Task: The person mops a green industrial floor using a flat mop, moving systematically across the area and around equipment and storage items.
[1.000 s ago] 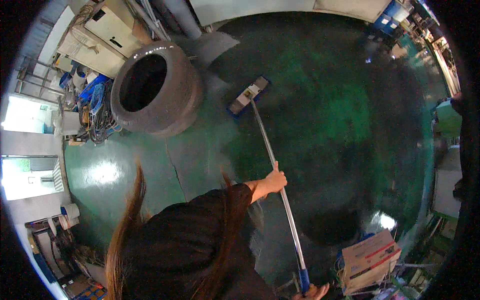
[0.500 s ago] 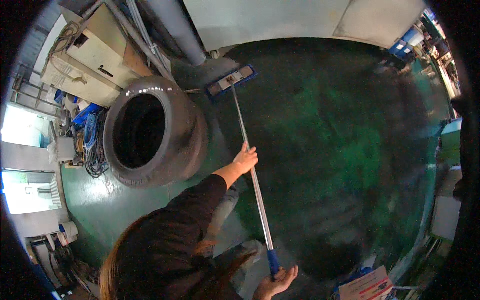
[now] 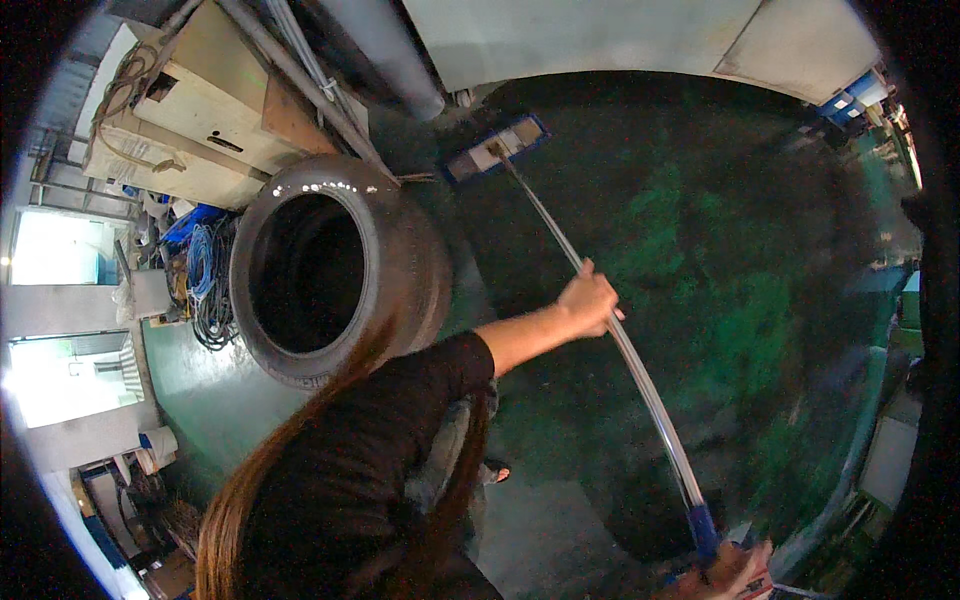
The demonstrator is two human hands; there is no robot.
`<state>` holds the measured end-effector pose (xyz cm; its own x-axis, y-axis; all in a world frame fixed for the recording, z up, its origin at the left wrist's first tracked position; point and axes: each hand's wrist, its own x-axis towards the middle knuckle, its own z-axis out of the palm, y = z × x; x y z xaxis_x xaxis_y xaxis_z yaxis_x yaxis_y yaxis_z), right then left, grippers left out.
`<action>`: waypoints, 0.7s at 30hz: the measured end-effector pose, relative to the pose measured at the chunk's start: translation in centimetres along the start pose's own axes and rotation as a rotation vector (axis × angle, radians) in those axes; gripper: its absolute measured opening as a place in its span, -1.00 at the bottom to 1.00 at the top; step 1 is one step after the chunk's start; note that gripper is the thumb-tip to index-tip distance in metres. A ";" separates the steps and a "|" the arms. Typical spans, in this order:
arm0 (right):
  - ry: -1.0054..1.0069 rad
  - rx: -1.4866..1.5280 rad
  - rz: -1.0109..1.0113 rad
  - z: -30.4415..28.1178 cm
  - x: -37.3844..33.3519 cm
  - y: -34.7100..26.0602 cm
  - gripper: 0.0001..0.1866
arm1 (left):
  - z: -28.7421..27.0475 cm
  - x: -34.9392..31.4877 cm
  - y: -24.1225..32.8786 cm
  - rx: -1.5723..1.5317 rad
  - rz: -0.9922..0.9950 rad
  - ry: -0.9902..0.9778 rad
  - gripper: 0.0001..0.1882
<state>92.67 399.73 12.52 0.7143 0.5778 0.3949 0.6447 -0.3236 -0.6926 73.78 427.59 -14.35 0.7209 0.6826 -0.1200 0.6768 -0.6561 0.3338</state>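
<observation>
The green floor (image 3: pixel 650 225), patched with dark areas, spreads ahead and right of the left hand (image 3: pixel 588 300). Left of that hand sits a wide black rubber tyre (image 3: pixel 410 260), probably heavy and firm. The long flat mop with a silver metal shaft (image 3: pixel 640 372) passes through the left hand, reaching forward-left from it and back to the right hand (image 3: pixel 738 572); it looks light, though unwieldy for its length. The slim pole (image 3: pixel 550 222) seems stiff and smooth, so it may slip; the left hand wraps it partway along, a good steering hold. The blue-edged rectangular head (image 3: pixel 497 149), ahead of that hand, looks soft-rimmed. The blue cylindrical grip (image 3: pixel 703 530) offers the other hold; the right hand is at its end, but blur leaves its finger closure uncertain.
</observation>
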 end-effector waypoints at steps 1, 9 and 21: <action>0.086 0.076 0.087 -1.8 0.9 0.1 -0.60 | -0.6 -0.8 2.4 -0.126 0.048 0.080 -0.63; 0.116 0.062 0.117 -2.1 -3.2 0.0 -0.59 | -1.0 -7.3 7.8 -0.489 0.187 0.104 -0.76; -0.048 0.017 -0.151 -2.9 -5.2 -0.5 -0.62 | 0.9 -9.3 -6.1 -0.304 -0.126 0.381 -0.66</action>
<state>89.46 394.71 12.54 0.5951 0.6543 0.4666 0.7390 -0.2175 -0.6376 63.07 424.92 -16.05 0.4924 0.8567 0.1538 0.6403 -0.4762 0.6027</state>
